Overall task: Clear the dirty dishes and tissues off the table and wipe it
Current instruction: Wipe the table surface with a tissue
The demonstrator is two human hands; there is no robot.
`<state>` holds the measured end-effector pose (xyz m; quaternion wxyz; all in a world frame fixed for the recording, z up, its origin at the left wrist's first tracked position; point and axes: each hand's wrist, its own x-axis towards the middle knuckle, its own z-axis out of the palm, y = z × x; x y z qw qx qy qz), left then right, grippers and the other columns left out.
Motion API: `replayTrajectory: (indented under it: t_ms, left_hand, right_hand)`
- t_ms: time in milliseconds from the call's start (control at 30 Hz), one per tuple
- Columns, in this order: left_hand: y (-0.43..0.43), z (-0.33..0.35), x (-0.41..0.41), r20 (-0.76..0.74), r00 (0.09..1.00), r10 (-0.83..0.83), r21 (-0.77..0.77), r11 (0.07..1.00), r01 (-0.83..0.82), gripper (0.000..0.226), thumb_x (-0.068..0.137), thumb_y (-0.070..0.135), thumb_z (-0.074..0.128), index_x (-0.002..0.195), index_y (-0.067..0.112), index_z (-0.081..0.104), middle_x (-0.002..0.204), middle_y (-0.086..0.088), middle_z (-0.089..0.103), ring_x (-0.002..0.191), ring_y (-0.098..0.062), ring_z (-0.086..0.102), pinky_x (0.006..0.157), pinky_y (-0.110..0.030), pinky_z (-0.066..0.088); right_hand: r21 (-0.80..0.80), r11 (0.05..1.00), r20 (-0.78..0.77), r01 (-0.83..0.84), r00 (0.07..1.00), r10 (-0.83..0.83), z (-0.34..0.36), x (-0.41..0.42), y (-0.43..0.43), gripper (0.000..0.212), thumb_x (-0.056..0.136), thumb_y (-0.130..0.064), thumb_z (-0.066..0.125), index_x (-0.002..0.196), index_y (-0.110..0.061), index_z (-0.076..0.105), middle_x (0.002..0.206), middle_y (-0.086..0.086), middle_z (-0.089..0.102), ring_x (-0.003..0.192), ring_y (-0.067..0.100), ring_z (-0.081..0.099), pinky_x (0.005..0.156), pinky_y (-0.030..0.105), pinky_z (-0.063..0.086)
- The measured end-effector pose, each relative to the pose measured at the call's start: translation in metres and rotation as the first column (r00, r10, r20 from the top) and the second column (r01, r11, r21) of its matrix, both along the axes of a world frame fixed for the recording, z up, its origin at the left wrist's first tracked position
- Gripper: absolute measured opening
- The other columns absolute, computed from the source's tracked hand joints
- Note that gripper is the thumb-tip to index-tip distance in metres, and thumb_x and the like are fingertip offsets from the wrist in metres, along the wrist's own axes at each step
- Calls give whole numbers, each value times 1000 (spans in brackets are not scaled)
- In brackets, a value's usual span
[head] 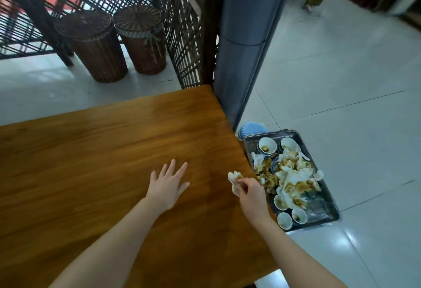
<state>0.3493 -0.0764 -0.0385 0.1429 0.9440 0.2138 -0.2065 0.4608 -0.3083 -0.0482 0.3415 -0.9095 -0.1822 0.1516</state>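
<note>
The wooden table (91, 162) fills the lower left of the head view. My left hand (167, 185) lies flat on it with fingers spread and straight. My right hand (251, 194) is at the table's right edge and pinches a crumpled, stained tissue (234, 179). Just right of the table sits a dark metal tray (323, 210) holding several small white dirty bowls (267, 145) and a heap of soiled tissues (291, 176).
A blue stool (249, 128) shows under the tray's far end. A grey pillar (246, 37) stands at the table's far right corner beside a dark lattice screen (182, 37). Two wicker stools (95, 46) stand beyond the table. White tiled floor (341, 82) spreads to the right.
</note>
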Motion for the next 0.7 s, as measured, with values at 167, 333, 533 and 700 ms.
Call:
replayTrajectory:
  t_ms: [167, 333, 533, 700]
  left_hand:
    - [-58, 1, 27, -1, 999, 48, -9, 999, -48, 64, 99, 55, 26, 153, 37, -2, 163, -4, -3, 149, -29, 3, 117, -54, 11]
    - [-123, 0, 60, -6, 994, 108, -47, 993, -108, 63, 99, 56, 25, 153, 37, -3, 163, -4, -3, 149, -28, 3, 117, -53, 10]
    - [-174, 3, 95, 8, 991, 136, -64, 989, -135, 60, 100, 52, 26, 153, 37, 1, 163, -4, 0, 149, -27, 4, 117, -53, 11]
    - [-198, 15, 116, 27, 990, 140, -70, 988, -138, 59, 101, 50, 25, 154, 36, 1, 163, -5, 0, 149, -28, 4, 117, -53, 11]
  right_hand:
    - [3, 1000, -22, 20, 1000, -20, 0, 32, -58, 22, 93, -7, 56, 112, -9, 66, 96, -3, 59, 92, 12, 57, 83, 24, 46]
    - [-30, 999, -9, -11, 1000, 11, -1, 73, -115, 16, 92, -5, 57, 104, -7, 68, 97, 5, 65, 91, 16, 59, 82, 26, 48]
    - [-27, 1000, 19, -13, 1000, 14, 5, 120, -167, 14, 88, -3, 61, 99, -7, 69, 87, 0, 63, 83, 15, 59, 72, 17, 43]
    - [-17, 1000, -5, 17, 1000, -18, 12, 152, -197, 16, 88, -1, 60, 99, -9, 68, 89, 1, 65, 83, 11, 59, 75, 20, 46]
